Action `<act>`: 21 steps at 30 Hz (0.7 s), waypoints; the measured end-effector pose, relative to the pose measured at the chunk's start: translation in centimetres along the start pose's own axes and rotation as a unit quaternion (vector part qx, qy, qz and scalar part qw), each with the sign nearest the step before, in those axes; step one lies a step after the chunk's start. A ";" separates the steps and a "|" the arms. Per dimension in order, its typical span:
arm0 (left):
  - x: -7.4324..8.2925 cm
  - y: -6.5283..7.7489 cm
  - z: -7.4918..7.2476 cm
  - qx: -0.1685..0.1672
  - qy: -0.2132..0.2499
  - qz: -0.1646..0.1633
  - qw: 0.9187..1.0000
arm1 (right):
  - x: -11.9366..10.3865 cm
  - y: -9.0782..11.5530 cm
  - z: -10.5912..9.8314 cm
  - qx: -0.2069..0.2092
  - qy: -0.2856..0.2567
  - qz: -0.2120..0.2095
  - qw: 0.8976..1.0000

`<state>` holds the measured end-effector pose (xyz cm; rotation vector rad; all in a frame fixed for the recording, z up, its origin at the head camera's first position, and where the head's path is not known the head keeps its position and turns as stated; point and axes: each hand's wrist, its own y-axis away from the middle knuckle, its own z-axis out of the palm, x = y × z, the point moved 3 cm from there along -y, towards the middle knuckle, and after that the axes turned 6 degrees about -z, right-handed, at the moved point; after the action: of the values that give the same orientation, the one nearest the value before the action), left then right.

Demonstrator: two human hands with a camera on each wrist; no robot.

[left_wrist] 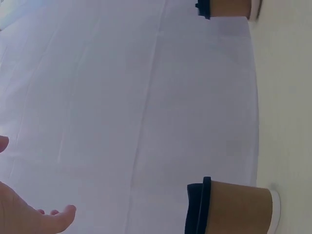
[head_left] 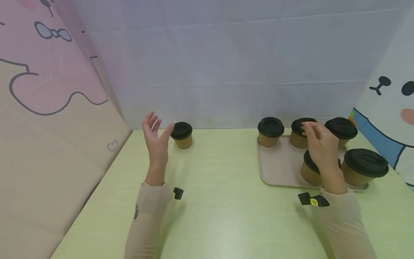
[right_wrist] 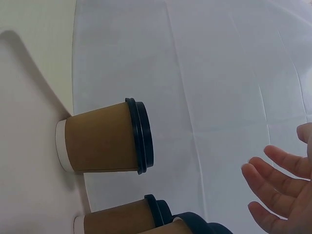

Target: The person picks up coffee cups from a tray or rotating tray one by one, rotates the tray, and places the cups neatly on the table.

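Hovering at left: the person's bare left hand [head_left: 157, 147], raised, thumb and fingers spread wide, holding nothing.
Lone cup: a black-lidded brown paper cup [head_left: 182, 136], upright on the pale yellow-green table [head_left: 220, 216], near that hand but apart from it.
Tray: a flat, pale beige, rectangular tray [head_left: 278, 169] at right, bearing five more black-lidded brown cups [head_left: 271, 132], upright, some partly hidden.
Hovering at right: the bare right hand [head_left: 325, 153], empty, fingers loosely bent, above the tray.

Creased grey sheet [head_left: 220, 64] behind pale green tabletop [head_left: 226, 223]; pink and cream cartoon panel [head_left: 48, 151] left, white cartoon panel [head_left: 392, 54] right.
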<state>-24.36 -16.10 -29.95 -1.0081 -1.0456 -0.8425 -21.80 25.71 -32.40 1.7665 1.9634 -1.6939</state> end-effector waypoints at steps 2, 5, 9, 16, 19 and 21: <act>0.4 0.3 -0.1 0.005 0.018 0.007 1.000 | 0.0 0.0 0.0 0.002 0.005 -0.004 1.000; 0.8 0.5 0.0 0.006 0.041 0.019 0.999 | 0.1 -0.2 0.0 0.008 0.007 -0.008 1.000; 0.9 0.5 -0.1 0.005 0.048 0.021 0.999 | 0.1 -0.2 0.0 0.004 0.010 0.003 1.000; 1.0 0.8 -0.1 0.003 0.042 0.028 0.999 | 0.1 -0.2 0.0 -0.002 0.011 0.009 1.000; 1.1 1.1 0.0 -0.001 0.042 0.031 0.999 | 0.1 -0.2 0.1 -0.003 0.009 0.003 1.000; 1.0 1.3 0.1 -0.007 0.041 0.032 0.999 | 0.2 -0.2 0.1 -0.005 0.010 -0.001 1.000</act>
<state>-22.88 -15.71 -29.28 -1.0058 -0.9349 -0.8335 -22.05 25.80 -32.41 1.7863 1.9800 -1.6692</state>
